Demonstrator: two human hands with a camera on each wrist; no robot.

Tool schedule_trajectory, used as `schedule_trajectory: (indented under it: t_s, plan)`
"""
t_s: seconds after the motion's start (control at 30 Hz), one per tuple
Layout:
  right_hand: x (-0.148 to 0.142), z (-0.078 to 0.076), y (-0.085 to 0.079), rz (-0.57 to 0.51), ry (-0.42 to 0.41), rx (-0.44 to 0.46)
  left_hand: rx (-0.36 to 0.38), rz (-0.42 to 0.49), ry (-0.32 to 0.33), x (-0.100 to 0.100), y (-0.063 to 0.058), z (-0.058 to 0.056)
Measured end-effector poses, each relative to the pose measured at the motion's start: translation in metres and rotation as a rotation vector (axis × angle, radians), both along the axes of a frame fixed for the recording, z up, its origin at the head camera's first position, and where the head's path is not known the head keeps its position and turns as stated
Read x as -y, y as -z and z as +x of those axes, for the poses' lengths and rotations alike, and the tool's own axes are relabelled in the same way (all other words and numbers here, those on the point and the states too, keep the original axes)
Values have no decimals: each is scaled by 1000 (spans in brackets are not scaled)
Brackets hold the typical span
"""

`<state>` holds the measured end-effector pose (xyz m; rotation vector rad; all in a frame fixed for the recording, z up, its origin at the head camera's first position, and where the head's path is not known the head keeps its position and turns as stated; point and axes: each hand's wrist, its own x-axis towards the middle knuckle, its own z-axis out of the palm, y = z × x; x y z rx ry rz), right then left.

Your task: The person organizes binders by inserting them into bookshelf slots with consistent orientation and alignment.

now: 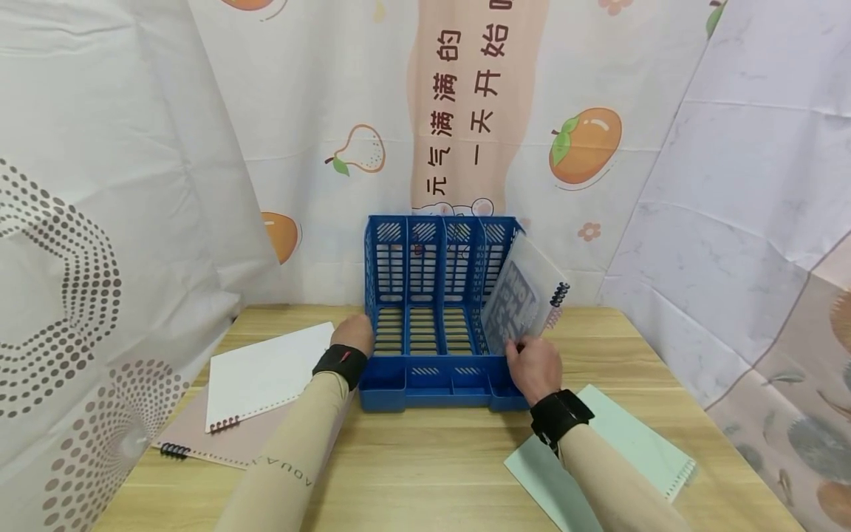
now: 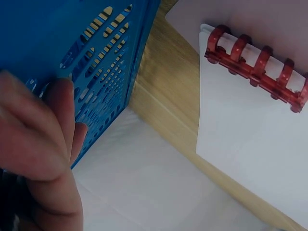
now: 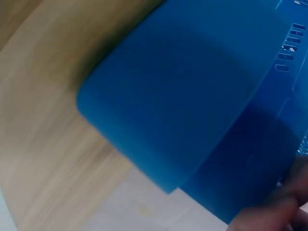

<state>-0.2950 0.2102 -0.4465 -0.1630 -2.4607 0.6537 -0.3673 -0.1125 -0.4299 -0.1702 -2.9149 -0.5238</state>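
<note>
A blue desktop file rack with several upright compartments stands in the middle of the table. A notebook with a clear cover and dark ring binding leans in its rightmost compartment, tilted to the right, rings facing outward. My right hand pinches the notebook's lower front corner, just above the rack's front trough; in the right wrist view only fingertips show. At the rack's left side, my left hand holds the side wall, with curled fingers against its slotted panel. Its grip is partly hidden.
Left of the rack, a white notebook with red rings overlaps a pinkish one with black rings. A pale green notebook lies under the right forearm. A printed curtain hangs behind the table.
</note>
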Motion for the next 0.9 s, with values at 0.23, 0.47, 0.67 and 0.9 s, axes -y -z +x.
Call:
schedule_trajectory:
  t_s: [0.23,0.47,0.67,0.9]
  plan:
    - [-3,9,-3,44,-29,-100,-5,-15,-3,0,2,-3]
    - [-12,19,-7,65,-56,-202,22,-16,-12,0,0,0]
    - [-19,27,-8,65,-67,-230,21,-7,-19,-1,-2,1]
    - [-23,34,-8,72,-101,-199,23,-13,-21,-1,-3,2]
